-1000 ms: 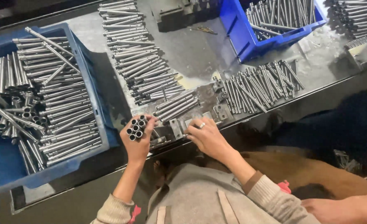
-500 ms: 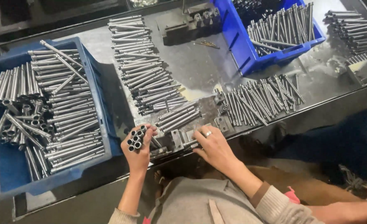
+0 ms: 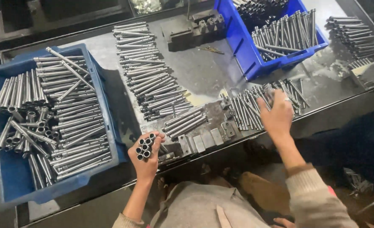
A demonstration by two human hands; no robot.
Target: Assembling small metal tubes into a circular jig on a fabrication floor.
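Observation:
My left hand [image 3: 145, 161] grips a bundle of several short steel tubes [image 3: 146, 146], their open ends facing up, near the table's front edge. My right hand [image 3: 276, 115] reaches over a loose pile of steel tubes [image 3: 254, 105] lying at the right of the metal table [image 3: 204, 74]. Its fingers curl over the tubes and touch them; whether it holds one I cannot tell. A small stack of tubes [image 3: 186, 121] lies between the two hands, beside a low metal fixture [image 3: 204, 141] at the table edge.
A blue bin [image 3: 1, 177] full of tubes sits at the left. A long row of tubes [image 3: 146, 71] runs down the table's middle. Another blue bin [image 3: 246, 46] with tubes stands at the back right, more tubes [image 3: 353, 36] at the far right, a dark metal block [image 3: 191, 29] behind.
My right hand has moved from the fixture at the table's front edge out to the right, onto the pile of tubes. The left hand keeps its bundle in the same place.

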